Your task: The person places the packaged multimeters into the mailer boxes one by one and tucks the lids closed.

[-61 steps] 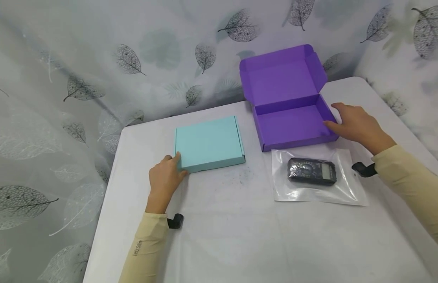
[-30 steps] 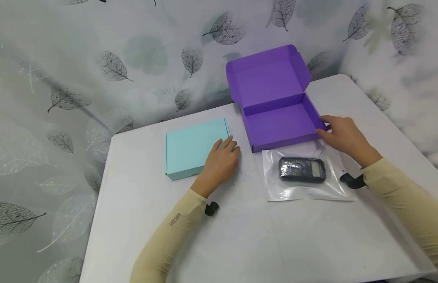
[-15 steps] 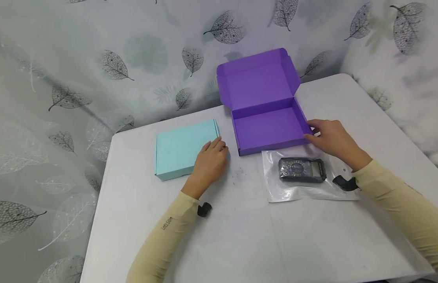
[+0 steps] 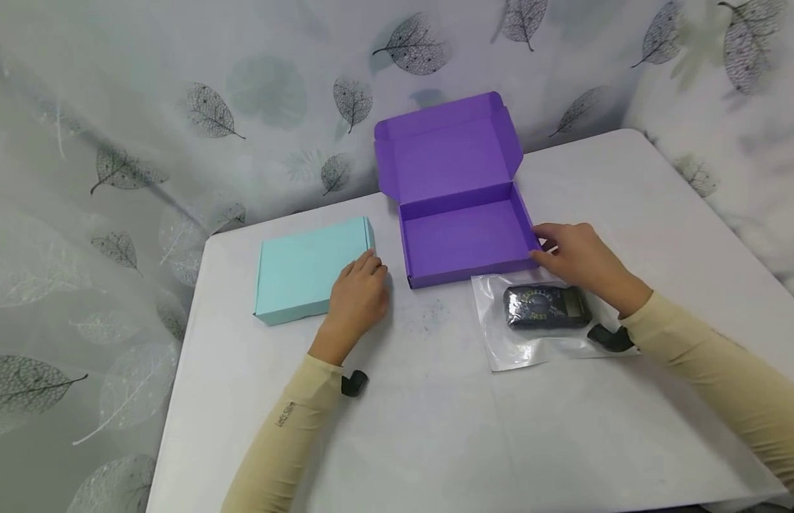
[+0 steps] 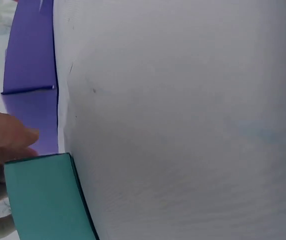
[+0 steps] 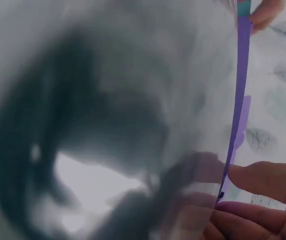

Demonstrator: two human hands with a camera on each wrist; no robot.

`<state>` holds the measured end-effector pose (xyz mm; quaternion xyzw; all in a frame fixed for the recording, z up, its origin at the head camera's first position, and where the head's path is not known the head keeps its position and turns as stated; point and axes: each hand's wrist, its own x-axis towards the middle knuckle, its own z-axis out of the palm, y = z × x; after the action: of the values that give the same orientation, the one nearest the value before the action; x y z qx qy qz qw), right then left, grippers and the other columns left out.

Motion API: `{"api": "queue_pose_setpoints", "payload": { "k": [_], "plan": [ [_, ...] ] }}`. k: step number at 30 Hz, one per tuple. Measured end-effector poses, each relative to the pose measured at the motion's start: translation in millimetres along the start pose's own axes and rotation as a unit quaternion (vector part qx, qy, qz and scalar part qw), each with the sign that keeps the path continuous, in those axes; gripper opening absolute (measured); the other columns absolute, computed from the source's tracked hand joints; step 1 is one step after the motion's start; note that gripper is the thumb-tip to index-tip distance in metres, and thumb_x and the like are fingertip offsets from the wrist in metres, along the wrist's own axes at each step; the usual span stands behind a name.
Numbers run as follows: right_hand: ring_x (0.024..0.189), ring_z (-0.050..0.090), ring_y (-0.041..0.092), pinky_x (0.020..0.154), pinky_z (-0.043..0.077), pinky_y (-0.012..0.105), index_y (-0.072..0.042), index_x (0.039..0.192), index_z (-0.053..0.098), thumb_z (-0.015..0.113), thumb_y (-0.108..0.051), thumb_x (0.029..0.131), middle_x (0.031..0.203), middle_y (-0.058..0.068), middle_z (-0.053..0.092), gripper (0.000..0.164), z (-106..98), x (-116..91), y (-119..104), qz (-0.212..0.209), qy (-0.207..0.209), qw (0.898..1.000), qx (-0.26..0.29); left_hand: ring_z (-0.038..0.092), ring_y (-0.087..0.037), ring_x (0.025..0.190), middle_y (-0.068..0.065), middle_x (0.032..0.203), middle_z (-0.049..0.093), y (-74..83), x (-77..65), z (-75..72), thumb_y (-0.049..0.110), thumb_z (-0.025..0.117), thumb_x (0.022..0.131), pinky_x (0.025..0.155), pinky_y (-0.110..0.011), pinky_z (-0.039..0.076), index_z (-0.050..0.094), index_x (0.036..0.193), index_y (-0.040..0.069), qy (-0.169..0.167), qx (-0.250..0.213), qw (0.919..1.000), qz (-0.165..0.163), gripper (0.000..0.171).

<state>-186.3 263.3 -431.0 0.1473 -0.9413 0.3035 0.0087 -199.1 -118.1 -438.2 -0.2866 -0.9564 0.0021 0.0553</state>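
Note:
In the head view a closed teal box [image 4: 313,269] lies flat at the left of the table. My left hand [image 4: 357,296] rests at its right end, with fingers across the edge of the lid. The left wrist view shows these fingers [image 5: 5,135] beside the teal box [image 5: 48,195]. To the right stands a purple box [image 4: 464,231], lid raised, nothing inside. My right hand [image 4: 583,260] pinches its right wall near the front corner. In the right wrist view, the thumb [image 6: 263,177] and fingers meet at the purple edge [image 6: 240,75].
A multimeter [image 4: 544,306] in a clear plastic bag [image 4: 519,353] lies in front of the purple box, partly under my right forearm. A white cloth covers the table [image 4: 435,427]. Behind it hangs a leaf-patterned curtain [image 4: 275,57].
My left hand has gone from the teal box's left end to its right end. Both boxes have since slid left, each with a hand on it. The bagged multimeter stays about in place.

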Motion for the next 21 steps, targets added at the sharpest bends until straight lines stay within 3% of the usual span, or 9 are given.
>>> {"api": "queue_pose_setpoints", "payload": {
  "k": [4,6,10,15,18,21],
  "plan": [
    [0.094,0.073,0.041,0.081,0.057,0.055,0.015,0.129,0.062,0.072,-0.006,0.096,0.11,0.029,0.072,0.041,7.9,0.1,-11.6,-0.01,-0.007,1.0,0.012,0.04,-0.033,0.147,-0.016,0.134,0.062,-2.6,-2.1,0.9,0.018,0.074,0.095,0.115,-0.051,0.036,0.053,0.151,0.006,-0.006,-0.016,0.9998,-0.004,0.061],
    [0.095,0.073,0.04,0.081,0.057,0.055,0.014,0.131,0.061,0.071,-0.008,0.096,0.112,0.029,0.071,0.042,10.5,-0.5,-17.1,-0.012,-0.018,1.0,0.016,0.038,-0.034,0.147,-0.016,0.134,0.061,-3.4,-3.5,1.5,0.02,0.075,0.095,0.116,-0.051,0.035,0.049,0.156,0.013,-0.007,-0.019,0.9998,-0.001,0.067],
    [0.104,0.07,0.043,0.086,0.055,0.057,0.013,0.137,0.055,0.074,-0.019,0.097,0.12,0.031,0.068,0.055,8.9,-6.0,-23.2,0.005,-0.061,0.998,0.01,0.038,-0.035,0.147,-0.016,0.134,0.061,-4.9,-5.8,2.2,0.016,0.074,0.092,0.116,-0.052,0.035,0.06,0.148,0.018,-0.008,-0.01,0.9999,0.008,0.058],
    [0.105,0.067,0.041,0.08,0.055,0.06,0.006,0.129,0.058,0.081,-0.047,0.089,0.118,0.024,0.069,0.071,0.7,-23.9,-22.7,0.024,-0.113,0.992,-0.057,0.039,-0.035,0.147,-0.017,0.135,0.061,-6.0,-6.4,2.9,0.015,0.075,0.091,0.115,-0.053,0.036,0.065,0.141,0.014,-0.002,-0.01,0.9999,0.012,0.051],
    [0.101,0.066,0.033,0.075,0.056,0.055,0.0,0.128,0.063,0.087,-0.059,0.078,0.118,0.014,0.068,0.081,1.4,-38.3,-20.7,-0.02,-0.138,0.984,-0.106,0.039,-0.035,0.147,-0.017,0.135,0.061,-7.0,-6.7,3.2,0.014,0.075,0.09,0.115,-0.054,0.036,0.065,0.141,0.013,0.002,-0.014,0.9998,0.012,0.051],
    [0.104,0.061,0.031,0.079,0.054,0.052,-0.002,0.133,0.063,0.093,-0.058,0.067,0.119,0.012,0.061,0.091,4.9,-50.7,-18.8,-0.08,-0.156,0.974,-0.145,0.039,-0.035,0.147,-0.017,0.135,0.061,-8.5,-6.9,3.8,0.013,0.074,0.09,0.115,-0.054,0.036,0.066,0.139,0.012,0.008,-0.018,0.9997,0.011,0.05]
  ]
}}
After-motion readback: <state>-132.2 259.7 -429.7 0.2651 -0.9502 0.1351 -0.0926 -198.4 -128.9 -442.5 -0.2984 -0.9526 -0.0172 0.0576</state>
